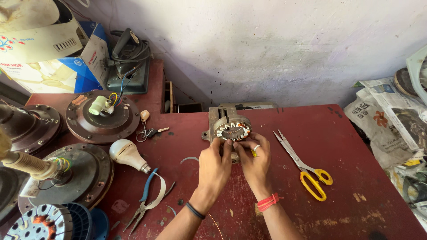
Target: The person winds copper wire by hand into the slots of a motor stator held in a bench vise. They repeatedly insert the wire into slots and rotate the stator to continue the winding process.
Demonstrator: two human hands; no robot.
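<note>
Head view, only cam.

Status: stator [232, 130] sits in its grey metal holder [219, 118] at the back-centre of the red desk [356, 178], just in front of the wall. Slots show copper windings w/ pale insulation between them; winding looks to be in place round most of the ring, so I judge the coil work well along. What's left seems to be dressing at the near edge, where both my hands are. Can't tell if leads are tied off; fingers cover that part.

Hands: left hand [214, 165] has fingertips curled and pressed against the near-left rim of the stator. Right hand [255, 161] is beside it, touching it, fingers pinching sth small at the near-right rim; a bit of yellow shows there, too small to identify. Neither hand is spread flat.

Around: yellow-handled scissors [304, 166] lie open to the right, near my right hand, apart from it. Blue-handled pliers [147, 198] to the left, bulb [128, 154] beyond them, keys [149, 131] further back. Fan motor housings [103, 116] stacked along the left edge. Newspapers [382, 120] at far right.

Obstructions: nothing between hands and stator. A thin wire strand [213, 222] runs along the desk by my left forearm.
</note>
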